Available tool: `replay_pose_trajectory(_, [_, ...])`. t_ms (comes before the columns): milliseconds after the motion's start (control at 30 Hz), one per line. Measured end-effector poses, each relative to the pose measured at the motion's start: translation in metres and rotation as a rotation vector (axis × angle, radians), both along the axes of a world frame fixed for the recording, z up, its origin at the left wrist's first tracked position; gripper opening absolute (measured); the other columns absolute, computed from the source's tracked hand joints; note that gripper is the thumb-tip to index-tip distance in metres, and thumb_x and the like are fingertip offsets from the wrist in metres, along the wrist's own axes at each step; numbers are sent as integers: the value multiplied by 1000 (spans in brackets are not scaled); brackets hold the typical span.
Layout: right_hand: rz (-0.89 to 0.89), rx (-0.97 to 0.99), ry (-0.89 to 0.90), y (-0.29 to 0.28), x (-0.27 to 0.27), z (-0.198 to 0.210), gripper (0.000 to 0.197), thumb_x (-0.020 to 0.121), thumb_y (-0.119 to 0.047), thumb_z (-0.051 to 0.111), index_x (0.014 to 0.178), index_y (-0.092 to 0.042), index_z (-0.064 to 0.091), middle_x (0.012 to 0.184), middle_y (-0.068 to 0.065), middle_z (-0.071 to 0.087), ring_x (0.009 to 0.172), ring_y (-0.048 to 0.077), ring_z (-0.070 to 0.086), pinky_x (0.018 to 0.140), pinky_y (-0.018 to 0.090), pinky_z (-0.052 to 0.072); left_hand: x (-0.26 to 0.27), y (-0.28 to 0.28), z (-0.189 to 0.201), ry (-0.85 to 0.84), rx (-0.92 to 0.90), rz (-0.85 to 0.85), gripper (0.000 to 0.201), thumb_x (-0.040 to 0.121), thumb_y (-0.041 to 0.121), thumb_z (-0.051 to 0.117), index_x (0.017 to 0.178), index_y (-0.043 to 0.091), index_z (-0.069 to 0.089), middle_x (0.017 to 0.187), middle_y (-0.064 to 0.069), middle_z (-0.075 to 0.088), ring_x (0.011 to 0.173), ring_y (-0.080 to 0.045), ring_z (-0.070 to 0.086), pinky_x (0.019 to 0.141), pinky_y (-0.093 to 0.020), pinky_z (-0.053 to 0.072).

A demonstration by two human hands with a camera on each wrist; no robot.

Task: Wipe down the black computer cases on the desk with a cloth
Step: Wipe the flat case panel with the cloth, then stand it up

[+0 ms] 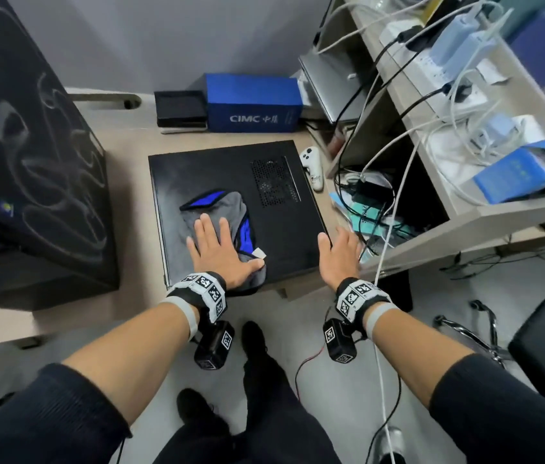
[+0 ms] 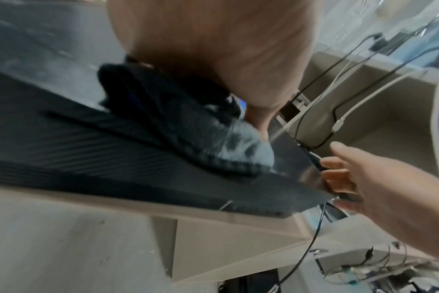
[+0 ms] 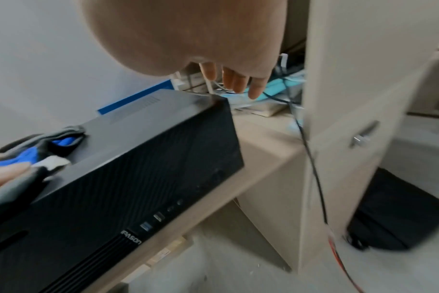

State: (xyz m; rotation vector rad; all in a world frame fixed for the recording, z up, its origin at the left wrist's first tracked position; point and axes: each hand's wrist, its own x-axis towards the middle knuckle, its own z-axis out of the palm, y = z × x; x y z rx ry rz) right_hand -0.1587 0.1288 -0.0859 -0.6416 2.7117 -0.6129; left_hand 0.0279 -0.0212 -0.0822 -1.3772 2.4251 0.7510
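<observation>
— Pressing flat, is it? What's the left hand doing on that grey and blue cloth?

— Yes, fingers spread and straight, palm down on the cloth, nothing pinched. The cloth lies bunched on the top panel of the flat black computer case, toward its near left part.

— And the right hand?

— At the case's near right corner, fingers loosely extended. The thumb touches the edge; the other fingers hang past the side, so I'd call it steadying rather than gripping.

— So which way does the unwiped panel lie from the cloth?

— Mostly away from the person and to the right: the case's long axis runs from the near edge toward the blue CIMC box, and the vent grille sits at the far right. My judgement is that the left hand, already on the cloth, should stroke away along that axis.

— The other case?

— The tall black tower stands well apart at the left of the desk, its side panel streaked with smears. It is nearer the left hand too.
</observation>
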Motion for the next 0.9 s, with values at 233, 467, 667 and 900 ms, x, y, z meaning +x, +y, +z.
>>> replay_pose_trajectory(233, [-399,-146,-426,33,11,-15,62,102,-48,33,140,0,43,147,24,42,131,35,43,106,40,32,27,8,-5,8,-74,-12,79,100,60,36,160,30,-6,165,-4,-23,153,-21,-20,123,-55,-6])
replay_pose_trajectory(467, [-468,-235,-758,20,0,-47,116,61,-93,19,150,-21,39,152,6,43,130,38,49,109,56,40,64,18,-12,-12,-139,241,73,101,59,30,160,29,-3,167,-2,-17,154,-21,-13,121,-54,-5])
replay_pose_trajectory(667, [-474,-333,-896,23,15,-16,86,86,-83,28,154,-31,28,159,2,31,135,32,45,93,48,49,78,25,-18,172,-42,585,78,99,56,41,161,27,3,162,-15,22,147,-33,26,120,-50,21])
replay_pose_trajectory(900, [-455,-359,-920,20,22,-6,80,92,-77,20,158,-31,17,165,3,18,144,32,34,105,51,45,80,29,-9,290,75,820,64,99,48,48,152,20,27,153,-14,41,137,-37,43,112,-49,33])
